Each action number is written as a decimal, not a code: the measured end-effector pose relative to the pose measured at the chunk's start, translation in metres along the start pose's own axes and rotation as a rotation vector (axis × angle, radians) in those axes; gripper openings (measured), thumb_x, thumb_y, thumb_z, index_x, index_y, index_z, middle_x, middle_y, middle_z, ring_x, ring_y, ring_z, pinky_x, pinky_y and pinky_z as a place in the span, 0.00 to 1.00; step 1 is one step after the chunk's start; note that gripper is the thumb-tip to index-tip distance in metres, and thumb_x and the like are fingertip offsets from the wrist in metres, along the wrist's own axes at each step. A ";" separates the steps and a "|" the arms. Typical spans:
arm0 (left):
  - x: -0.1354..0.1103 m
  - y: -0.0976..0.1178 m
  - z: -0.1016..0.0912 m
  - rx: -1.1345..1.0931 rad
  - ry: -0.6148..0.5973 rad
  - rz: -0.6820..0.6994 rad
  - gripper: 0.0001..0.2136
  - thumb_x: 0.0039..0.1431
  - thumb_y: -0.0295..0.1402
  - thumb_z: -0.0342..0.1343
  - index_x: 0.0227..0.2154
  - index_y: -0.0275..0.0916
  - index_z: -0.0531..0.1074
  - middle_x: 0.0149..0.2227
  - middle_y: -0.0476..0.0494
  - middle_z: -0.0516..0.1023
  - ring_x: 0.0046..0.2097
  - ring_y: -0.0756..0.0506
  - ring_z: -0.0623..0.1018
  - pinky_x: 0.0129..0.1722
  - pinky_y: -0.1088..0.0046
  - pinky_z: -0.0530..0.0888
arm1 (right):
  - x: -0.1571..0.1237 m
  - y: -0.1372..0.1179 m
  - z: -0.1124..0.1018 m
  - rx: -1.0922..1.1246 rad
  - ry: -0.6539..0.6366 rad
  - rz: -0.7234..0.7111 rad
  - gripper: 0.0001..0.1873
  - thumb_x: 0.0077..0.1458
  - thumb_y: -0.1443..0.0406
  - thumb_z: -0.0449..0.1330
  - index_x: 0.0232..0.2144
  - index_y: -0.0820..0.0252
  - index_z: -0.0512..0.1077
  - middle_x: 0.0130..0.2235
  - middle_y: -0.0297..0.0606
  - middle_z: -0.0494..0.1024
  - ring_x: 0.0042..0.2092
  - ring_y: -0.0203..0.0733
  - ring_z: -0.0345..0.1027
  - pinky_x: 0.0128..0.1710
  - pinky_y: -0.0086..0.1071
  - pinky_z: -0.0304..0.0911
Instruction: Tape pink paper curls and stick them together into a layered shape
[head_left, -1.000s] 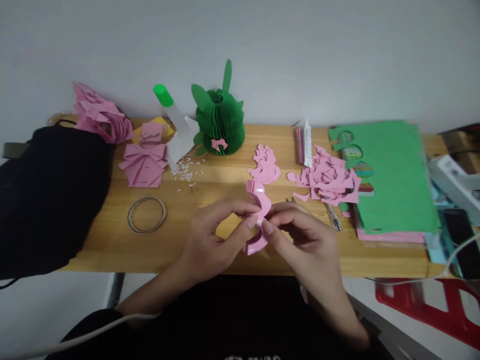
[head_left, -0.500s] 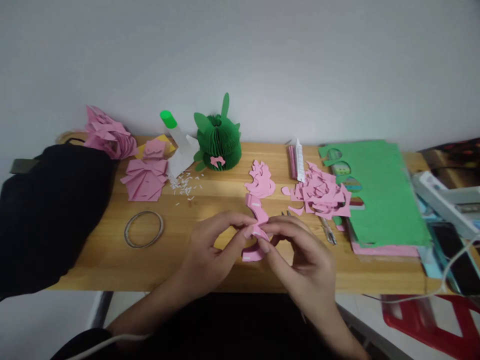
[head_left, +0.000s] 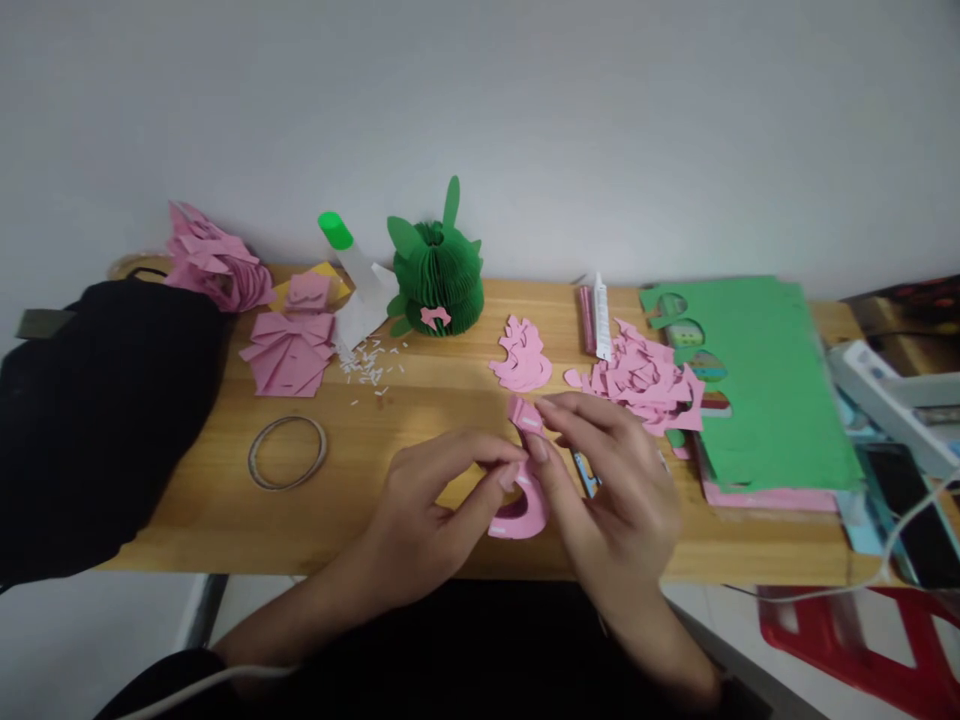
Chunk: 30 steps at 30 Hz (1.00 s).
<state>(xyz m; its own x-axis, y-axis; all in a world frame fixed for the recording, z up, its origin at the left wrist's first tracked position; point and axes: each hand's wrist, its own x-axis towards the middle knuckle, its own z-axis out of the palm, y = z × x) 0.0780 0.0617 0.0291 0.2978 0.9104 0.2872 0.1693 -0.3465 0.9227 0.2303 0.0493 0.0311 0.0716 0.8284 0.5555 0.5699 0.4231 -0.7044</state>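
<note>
A curved pink paper cutout (head_left: 531, 508) with small white strips on it is held over the front of the table. My left hand (head_left: 442, 500) pinches its middle between thumb and forefinger. My right hand (head_left: 611, 490) grips its upper part with thumb and fingers, near one white strip. Just beyond the hands lies a small stack of pink cutouts (head_left: 523, 358). A green pleated paper figure (head_left: 439, 275) with leaf-like pieces and a small pink bow stands behind. A blue-handled tool (head_left: 586, 474) shows partly under my right hand.
Pink scraps (head_left: 641, 378) and green sheets (head_left: 772, 400) lie right. Left are a roll of tape (head_left: 287, 453), folded pink paper (head_left: 291, 352), white bits (head_left: 367, 365), a green-capped bottle (head_left: 346, 250) and a black cloth item (head_left: 112, 420). A glue tube (head_left: 601, 315) lies at the back.
My right hand has moved up along the pink cutout to its upper part. The cutout has shifted slightly right, its lower curve now more exposed. The blue-handled tool has come into sight.
</note>
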 end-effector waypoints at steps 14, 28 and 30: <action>-0.006 0.000 0.005 -0.106 0.085 -0.091 0.16 0.58 0.24 0.57 0.48 0.44 0.68 0.28 0.54 0.77 0.30 0.51 0.79 0.35 0.75 0.78 | -0.006 0.001 -0.002 -0.222 0.034 -0.177 0.26 0.52 0.76 0.65 0.52 0.51 0.74 0.44 0.41 0.81 0.42 0.45 0.77 0.40 0.41 0.74; -0.005 0.003 0.003 -0.051 0.051 -0.029 0.20 0.58 0.21 0.55 0.52 0.42 0.71 0.31 0.52 0.79 0.33 0.52 0.79 0.40 0.77 0.78 | -0.010 0.003 -0.010 -0.236 -0.029 -0.251 0.34 0.50 0.78 0.66 0.58 0.54 0.70 0.47 0.44 0.81 0.45 0.47 0.77 0.42 0.41 0.75; -0.004 0.004 0.002 -0.042 0.052 -0.026 0.19 0.59 0.22 0.55 0.52 0.42 0.72 0.30 0.52 0.79 0.32 0.52 0.79 0.41 0.77 0.78 | -0.010 0.004 -0.010 -0.246 -0.030 -0.253 0.34 0.50 0.78 0.67 0.58 0.53 0.70 0.47 0.44 0.81 0.44 0.47 0.77 0.41 0.41 0.75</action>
<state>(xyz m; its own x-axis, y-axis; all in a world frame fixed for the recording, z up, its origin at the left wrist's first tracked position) 0.0796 0.0559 0.0307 0.2447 0.9297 0.2754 0.1368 -0.3143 0.9394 0.2397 0.0386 0.0270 -0.1190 0.7209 0.6827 0.7466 0.5183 -0.4171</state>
